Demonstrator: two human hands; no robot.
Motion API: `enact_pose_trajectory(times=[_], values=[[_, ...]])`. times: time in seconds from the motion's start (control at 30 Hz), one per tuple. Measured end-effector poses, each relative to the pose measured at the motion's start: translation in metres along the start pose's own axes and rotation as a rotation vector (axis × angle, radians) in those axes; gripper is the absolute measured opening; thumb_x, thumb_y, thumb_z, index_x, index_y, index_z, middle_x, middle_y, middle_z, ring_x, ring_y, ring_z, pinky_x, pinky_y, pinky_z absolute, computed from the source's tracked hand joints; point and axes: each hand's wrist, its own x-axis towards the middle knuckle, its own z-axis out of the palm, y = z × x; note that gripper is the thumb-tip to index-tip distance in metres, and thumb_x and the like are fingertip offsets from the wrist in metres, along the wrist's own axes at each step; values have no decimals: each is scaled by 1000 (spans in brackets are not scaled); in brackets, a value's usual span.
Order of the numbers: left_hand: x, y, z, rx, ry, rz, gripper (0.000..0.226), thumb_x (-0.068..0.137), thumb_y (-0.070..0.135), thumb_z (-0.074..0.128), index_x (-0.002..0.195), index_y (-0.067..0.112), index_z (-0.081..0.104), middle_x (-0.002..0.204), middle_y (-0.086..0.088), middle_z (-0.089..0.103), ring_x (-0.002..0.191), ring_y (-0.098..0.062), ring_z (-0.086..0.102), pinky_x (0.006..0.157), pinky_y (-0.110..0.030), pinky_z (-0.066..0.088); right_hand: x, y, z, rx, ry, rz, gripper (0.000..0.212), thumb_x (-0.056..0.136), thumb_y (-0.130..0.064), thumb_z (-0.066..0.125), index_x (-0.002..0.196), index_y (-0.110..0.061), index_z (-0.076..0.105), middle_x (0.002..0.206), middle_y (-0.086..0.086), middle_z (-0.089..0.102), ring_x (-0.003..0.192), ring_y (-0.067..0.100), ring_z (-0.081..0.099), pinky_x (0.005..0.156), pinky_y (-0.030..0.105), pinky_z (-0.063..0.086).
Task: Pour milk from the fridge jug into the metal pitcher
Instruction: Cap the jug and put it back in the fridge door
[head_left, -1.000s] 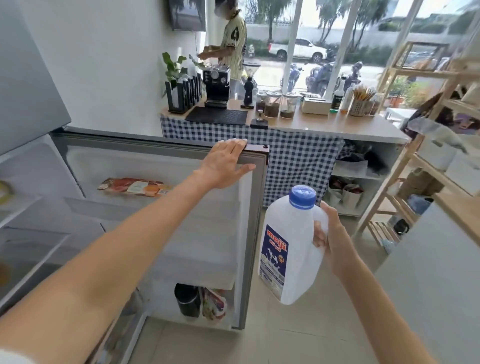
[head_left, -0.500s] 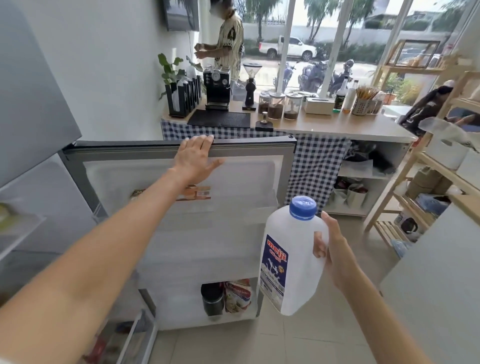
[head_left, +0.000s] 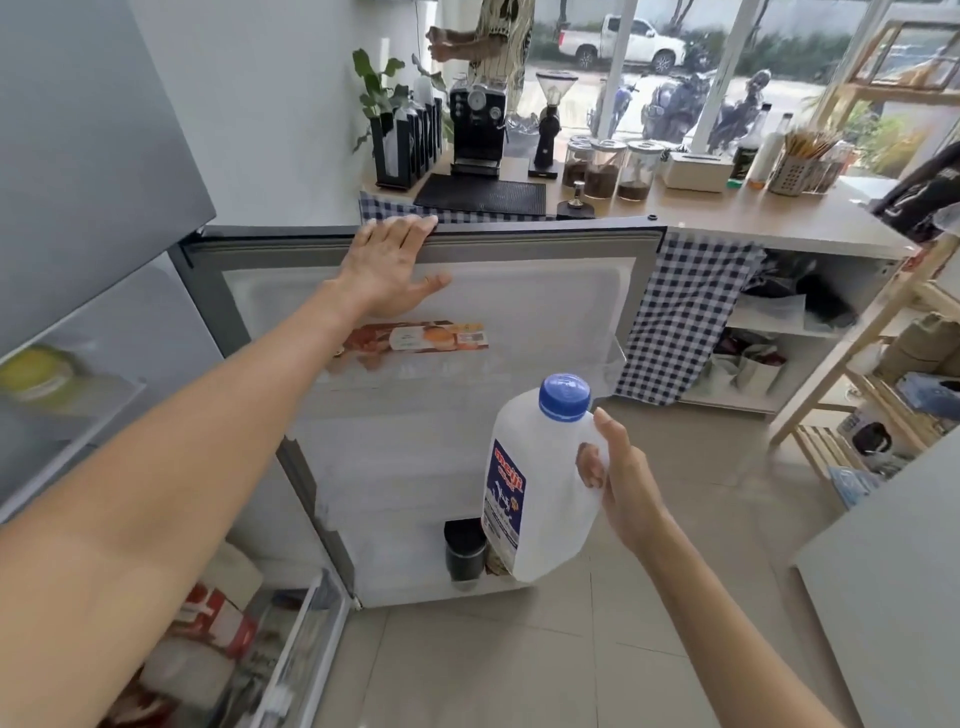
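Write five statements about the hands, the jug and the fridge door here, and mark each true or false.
1. The right hand holds the milk jug by its handle. True.
2. The jug's blue cap is off. False: it is on the neck.
3. The left hand rests on the top edge of the fridge door. True.
4. The fridge door is shut. False: it stands open, inner side showing.
5. The jug stands on the counter. False: it is held in the air above the floor.
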Motion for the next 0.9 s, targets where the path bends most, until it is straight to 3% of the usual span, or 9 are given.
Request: enact_pose_trajectory(times=[0.07, 0.17, 0.3, 0.53, 0.63, 0.73, 0.77, 0.83, 0.9], values=[[-5, -10, 4, 1, -4, -6, 77, 91, 61, 29, 150, 16, 6, 155, -8, 15, 142, -26, 14, 116, -44, 5, 1, 5, 11, -38, -52, 7, 56, 72, -67, 57, 73, -11, 47, 64, 7, 25, 57, 13, 29, 66, 28, 32], [-9, -16, 6, -8, -13, -12, 78, 90, 63, 29, 150, 17, 6, 155, -8, 14, 143, -26, 11, 116, -44, 4, 3, 18, 26, -116, -145, -21, 58, 78, -66, 55, 62, -13, 34, 61, 3, 31, 56, 14, 30, 65, 27, 31], [-7, -14, 6, -12, -17, -26, 80, 90, 63, 30, 149, 16, 5, 155, -8, 13, 142, -27, 11, 116, -44, 3, 8, 26, 46, -281, -359, -51, 59, 90, -68, 39, 61, -17, 39, 64, -1, 39, 63, 22, 34, 65, 37, 26], [-8, -12, 6, -10, -2, -27, 79, 90, 63, 30, 149, 16, 6, 154, -8, 14, 142, -27, 11, 116, -44, 3, 15, 31, 83, -416, -567, -125, 45, 102, -42, 36, 77, -7, 48, 73, 0, 44, 62, 2, 41, 64, 14, 34], [-8, -12, 8, -8, 16, -25, 78, 90, 62, 31, 149, 16, 8, 153, -8, 16, 141, -26, 12, 116, -44, 4, 21, 38, 94, -456, -630, -141, 47, 98, -47, 39, 82, -4, 47, 74, 0, 43, 71, 11, 43, 71, 24, 36], [-8, -12, 7, -15, 18, -29, 78, 90, 62, 32, 149, 16, 7, 153, -8, 16, 141, -26, 11, 116, -44, 3, 31, 40, 103, -528, -656, -165, 36, 97, -51, 40, 84, -19, 53, 75, -13, 46, 70, 5, 44, 69, 25, 34], [-8, -11, 7, -16, 17, -32, 78, 90, 62, 32, 149, 16, 7, 153, -8, 15, 141, -26, 11, 116, -44, 2, 34, 41, 106, -551, -668, -173, 31, 97, -50, 41, 92, -24, 58, 83, -19, 52, 76, -2, 48, 72, 22, 37], [-7, -11, 8, -13, 18, -36, 79, 90, 62, 32, 149, 16, 7, 153, -8, 15, 141, -26, 11, 116, -44, 2, 39, 44, 111, -630, -658, -188, 46, 98, -49, 42, 125, -16, 59, 126, -10, 60, 113, 3, 53, 95, 24, 40], [-8, -10, 8, -12, 16, -34, 79, 90, 63, 32, 149, 16, 7, 152, -8, 16, 141, -26, 11, 117, -44, 2, 44, 47, 117, -698, -641, -193, 58, 99, -47, 42, 144, -10, 44, 151, 3, 43, 137, 18, 41, 106, 24, 30]])
